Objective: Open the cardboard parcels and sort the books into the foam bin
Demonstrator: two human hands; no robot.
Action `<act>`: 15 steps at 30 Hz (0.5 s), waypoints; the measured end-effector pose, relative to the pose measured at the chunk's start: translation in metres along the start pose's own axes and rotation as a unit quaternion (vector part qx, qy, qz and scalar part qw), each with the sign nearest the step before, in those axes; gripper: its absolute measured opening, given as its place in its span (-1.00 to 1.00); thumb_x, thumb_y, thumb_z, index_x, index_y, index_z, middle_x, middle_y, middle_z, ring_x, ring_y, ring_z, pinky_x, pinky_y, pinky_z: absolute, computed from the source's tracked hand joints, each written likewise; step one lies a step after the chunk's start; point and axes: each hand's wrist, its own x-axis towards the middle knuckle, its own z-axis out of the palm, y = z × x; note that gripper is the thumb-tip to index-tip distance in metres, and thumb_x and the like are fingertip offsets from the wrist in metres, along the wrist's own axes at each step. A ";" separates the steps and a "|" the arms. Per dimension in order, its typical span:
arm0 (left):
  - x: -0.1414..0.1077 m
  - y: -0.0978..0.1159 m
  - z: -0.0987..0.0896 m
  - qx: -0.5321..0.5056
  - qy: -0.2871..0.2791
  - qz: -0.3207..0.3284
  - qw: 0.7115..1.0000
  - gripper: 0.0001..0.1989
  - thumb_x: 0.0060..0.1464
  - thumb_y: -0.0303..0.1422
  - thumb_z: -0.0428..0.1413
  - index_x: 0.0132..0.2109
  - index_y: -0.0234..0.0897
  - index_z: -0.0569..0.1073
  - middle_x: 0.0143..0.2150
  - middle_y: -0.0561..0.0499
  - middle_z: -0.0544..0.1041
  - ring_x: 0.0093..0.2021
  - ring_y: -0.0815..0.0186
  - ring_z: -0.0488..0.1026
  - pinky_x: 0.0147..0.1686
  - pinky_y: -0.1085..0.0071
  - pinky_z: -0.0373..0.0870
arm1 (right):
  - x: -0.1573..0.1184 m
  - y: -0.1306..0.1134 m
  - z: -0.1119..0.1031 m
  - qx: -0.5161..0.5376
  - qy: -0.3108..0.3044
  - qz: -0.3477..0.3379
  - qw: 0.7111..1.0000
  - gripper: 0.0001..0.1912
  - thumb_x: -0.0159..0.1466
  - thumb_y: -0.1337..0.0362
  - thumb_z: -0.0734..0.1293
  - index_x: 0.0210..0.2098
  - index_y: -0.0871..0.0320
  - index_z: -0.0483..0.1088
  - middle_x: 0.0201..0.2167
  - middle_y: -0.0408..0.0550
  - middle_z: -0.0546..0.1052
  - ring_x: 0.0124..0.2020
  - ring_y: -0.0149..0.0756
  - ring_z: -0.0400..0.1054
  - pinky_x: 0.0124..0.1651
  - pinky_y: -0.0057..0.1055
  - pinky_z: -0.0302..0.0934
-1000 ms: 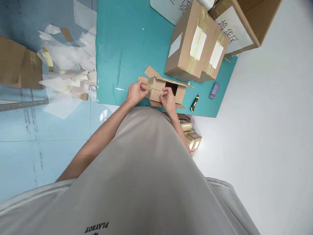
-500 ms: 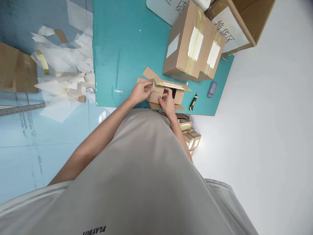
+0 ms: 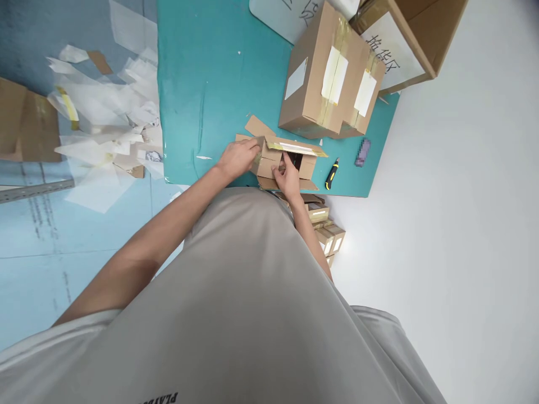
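Note:
A small cardboard box [image 3: 266, 168] lies at the front edge of the teal table, its long taped flaps folded outward and a dark gap showing in its top. My left hand [image 3: 238, 159] is closed at the box's left end, its fingertips on the upper left corner. Over the opening, my right hand [image 3: 288, 179] pinches the edge of a short inner flap, with a finger reaching into the gap. What lies inside the box is too dark to make out. Flattened cardboard [image 3: 260, 125] shows just behind the box.
A yellow and black utility knife [image 3: 332, 175] lies right of the box, near a blurred purple object [image 3: 362, 152]. Two taped cartons [image 3: 309, 90] stand behind, beside a larger open carton [image 3: 406, 50]. Paper scraps [image 3: 101, 112] litter the floor at left; small boxes [image 3: 330, 238] are stacked below the table.
My left hand has turned and closed in on the box's left end, its forearm swinging slightly left. My right hand stays at the opening. The view has shifted a little.

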 end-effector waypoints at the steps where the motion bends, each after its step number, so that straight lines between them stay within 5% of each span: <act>1: 0.003 -0.003 -0.002 0.013 -0.015 0.015 1.000 -0.65 0.30 -0.43 -0.03 0.02 -0.20 0.63 0.02 -0.21 0.61 0.10 -0.01 0.55 0.07 0.12 0.44 | -0.001 -0.001 0.000 -0.004 -0.003 -0.001 1.000 -0.26 0.43 0.05 0.26 0.54 0.09 0.10 -0.06 -0.03 0.61 -0.27 -0.17 0.53 -0.04 -0.27 0.38; 8: 0.011 -0.013 -0.012 0.033 -0.092 0.120 0.988 -0.66 0.22 -0.52 0.00 -0.02 -0.18 0.59 0.04 -0.19 0.59 0.15 0.00 0.52 0.09 0.13 0.41 | -0.006 -0.007 0.000 -0.051 0.023 0.033 0.998 -0.55 0.43 -0.13 0.27 0.06 0.05 0.47 -0.29 -0.06 0.56 -0.22 -0.07 0.47 -0.03 -0.24 0.35; 15: -0.013 -0.019 -0.001 0.013 -0.072 0.087 0.994 -0.73 0.19 -0.44 0.04 -0.08 -0.14 0.59 -0.04 -0.18 0.62 0.09 0.03 0.58 -0.02 0.18 0.47 | -0.012 -0.008 0.003 0.002 0.023 0.022 0.999 -0.55 0.40 -0.18 0.26 -0.17 0.06 0.52 -0.37 -0.14 0.52 -0.25 -0.16 0.41 -0.05 -0.30 0.34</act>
